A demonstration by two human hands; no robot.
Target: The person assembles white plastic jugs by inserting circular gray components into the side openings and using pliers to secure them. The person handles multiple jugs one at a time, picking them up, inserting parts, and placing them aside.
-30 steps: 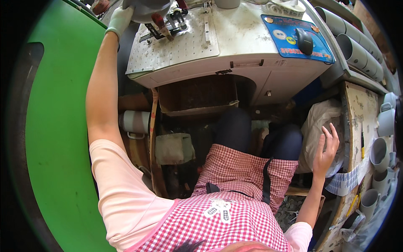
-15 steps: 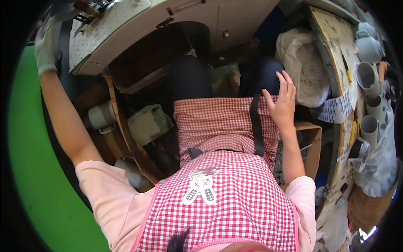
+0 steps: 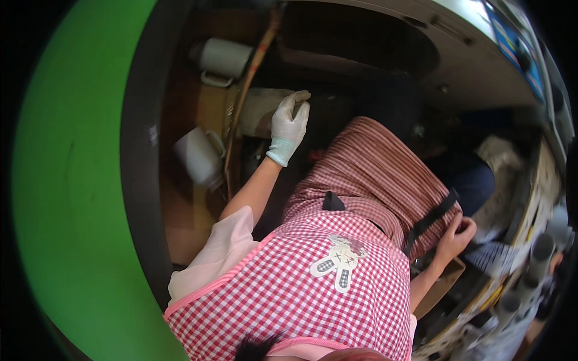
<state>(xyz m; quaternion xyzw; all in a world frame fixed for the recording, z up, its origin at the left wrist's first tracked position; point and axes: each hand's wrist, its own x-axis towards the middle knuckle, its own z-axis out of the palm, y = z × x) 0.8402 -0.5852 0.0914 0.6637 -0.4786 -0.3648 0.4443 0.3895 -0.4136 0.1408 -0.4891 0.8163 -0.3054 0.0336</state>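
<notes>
My left hand [image 3: 290, 123], in a whitish glove with a pale green cuff, is held over the dark space left of my lap. Its fingers are bent and apart from the thumb, with nothing seen between them. My bare right hand [image 3: 454, 240] is at the right edge of my red-and-white checked apron [image 3: 367, 265], beside its black strap [image 3: 432, 221]. The fingers there are curled and seem to pinch the apron's edge. Left of my gloved hand, two pale mug-like vessels with handles, one farther [image 3: 226, 60] and one nearer [image 3: 197, 157], lie on their sides.
A broad green surface [image 3: 78, 180] with a dark edge fills the left. A thin brown strip [image 3: 245, 90] stands between the vessels and my left hand. On the right are a worn board-topped table [image 3: 545, 174], several grey cylindrical vessels [image 3: 543, 246] and a cardboard box [image 3: 442, 289].
The view and my body have turned to the left. My left hand has left the white bench at far left and come in near my lap. My right hand's fingers, spread before, are now curled.
</notes>
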